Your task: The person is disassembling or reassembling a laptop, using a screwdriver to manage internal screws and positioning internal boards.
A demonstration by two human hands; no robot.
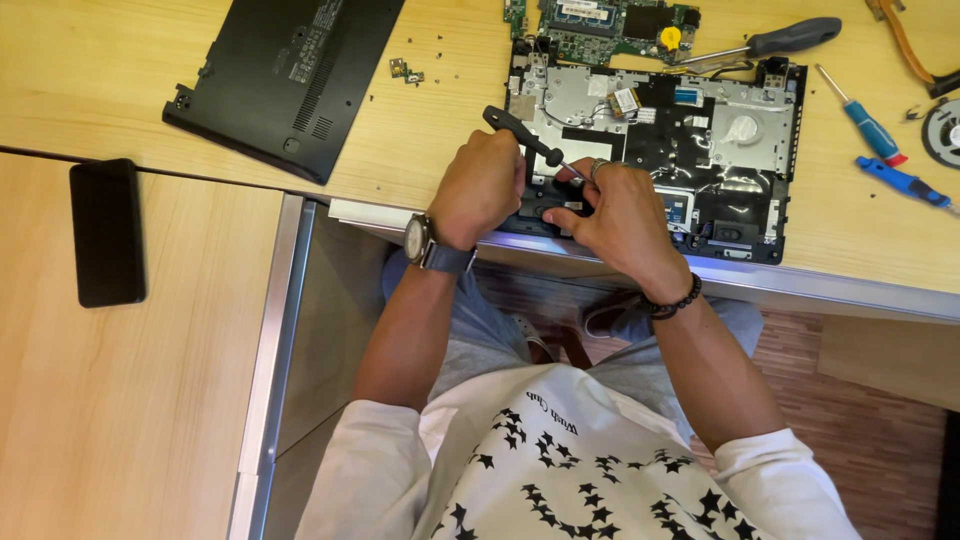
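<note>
Phone (107, 232) on side desk, far left of fingers; bare wood around it. Black cover (285, 78) lies up-left, well apart. Left hand (480, 190) clenched around screwdriver (528, 138) handle, tip angled down toward right fingers. Right hand (617, 222) pinches at the tip, pressed on laptop base (660, 150) near desk edge (800, 285). Base open: metal plates, black frame. Circuit board (605, 25) beyond. Blue drivers (880, 150) lie right, well apart.

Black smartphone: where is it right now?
In the head view, the black smartphone lies flat on the lower wooden desk section at far left, below the removed black laptop bottom cover, well clear of both hands.
</note>
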